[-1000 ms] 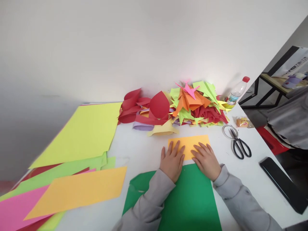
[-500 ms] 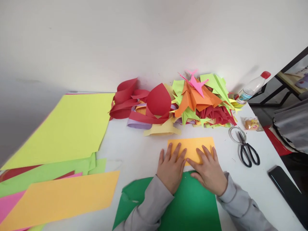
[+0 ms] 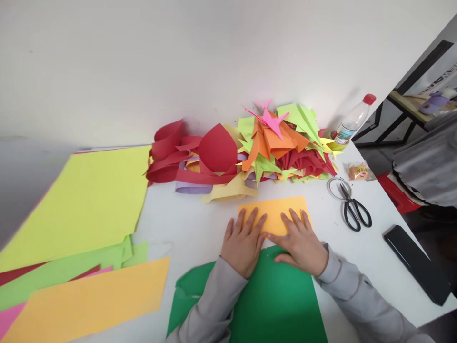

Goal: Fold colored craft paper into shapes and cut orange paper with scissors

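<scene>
A small orange-yellow sheet of paper [image 3: 273,214] lies flat on the white table, just beyond a large green sheet [image 3: 274,295]. My left hand [image 3: 244,243] rests on its left part with the fingers spread. On its right part lies my right hand [image 3: 300,243], fingers also apart. The thumb side of each hand nearly meets the other at the paper's near edge, which the hands partly cover. Both forearms in grey sleeves reach over the table, the left one across the green sheet.
Behind stand curled red paper shapes [image 3: 217,147] and a heap of folded paper pieces [image 3: 278,147]. Scissors [image 3: 353,209], a wrapped snack [image 3: 358,171], a bottle [image 3: 353,121] and a black case [image 3: 416,262] lie or stand rightward. Yellow sheets [image 3: 89,195] and an orange sheet [image 3: 93,295] are at left.
The view has shifted slightly to the right, so things appear further left. Both hands stay spread on the orange-yellow paper, with little visible movement.
</scene>
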Available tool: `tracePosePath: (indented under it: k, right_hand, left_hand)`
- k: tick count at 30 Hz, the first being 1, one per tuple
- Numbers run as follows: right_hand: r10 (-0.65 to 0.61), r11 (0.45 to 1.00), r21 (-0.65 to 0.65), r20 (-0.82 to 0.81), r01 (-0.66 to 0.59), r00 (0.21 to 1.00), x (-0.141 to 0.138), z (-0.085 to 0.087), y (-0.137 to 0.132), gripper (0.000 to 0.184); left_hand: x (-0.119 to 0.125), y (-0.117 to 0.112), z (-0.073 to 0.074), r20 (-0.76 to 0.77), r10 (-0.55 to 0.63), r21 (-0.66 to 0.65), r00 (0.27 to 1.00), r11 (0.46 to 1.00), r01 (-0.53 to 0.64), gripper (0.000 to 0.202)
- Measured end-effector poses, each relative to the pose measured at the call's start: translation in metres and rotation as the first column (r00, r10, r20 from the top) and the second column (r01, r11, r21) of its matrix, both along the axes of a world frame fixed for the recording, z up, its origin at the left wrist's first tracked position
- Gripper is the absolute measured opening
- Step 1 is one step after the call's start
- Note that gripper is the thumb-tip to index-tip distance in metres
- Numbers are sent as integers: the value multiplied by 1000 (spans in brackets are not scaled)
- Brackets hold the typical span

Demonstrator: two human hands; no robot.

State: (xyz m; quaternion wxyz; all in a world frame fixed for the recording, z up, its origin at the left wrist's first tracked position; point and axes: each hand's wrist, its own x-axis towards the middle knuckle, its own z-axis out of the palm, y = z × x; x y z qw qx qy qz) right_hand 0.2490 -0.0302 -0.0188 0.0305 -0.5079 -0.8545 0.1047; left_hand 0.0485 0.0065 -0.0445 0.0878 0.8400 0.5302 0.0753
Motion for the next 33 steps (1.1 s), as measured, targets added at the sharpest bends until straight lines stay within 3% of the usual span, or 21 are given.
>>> tracePosePath:
  k: [11, 20, 26, 33]
  right_hand:
    - [-45, 997, -61, -32, 43, 998, -1, 4, -1, 56]
    - [-33, 998, -44, -13, 32, 999, 0, 4, 1, 52]
    - [-30, 1000, -7, -27, 30, 999, 1, 2, 1, 50]
    - [-30, 999, 22, -38, 31, 999, 2, -3, 0, 48]
  left_hand:
    - [-1, 0, 3, -59, -16, -34, 998, 999, 14, 50]
    - [-9, 4, 0, -192, -6, -4, 981, 1000, 5, 49]
    - [-26, 2, -1, -283, 22, 19, 959, 1000, -17, 48]
    - [-51, -2, -1, -271, 91, -6, 958, 995, -96, 45]
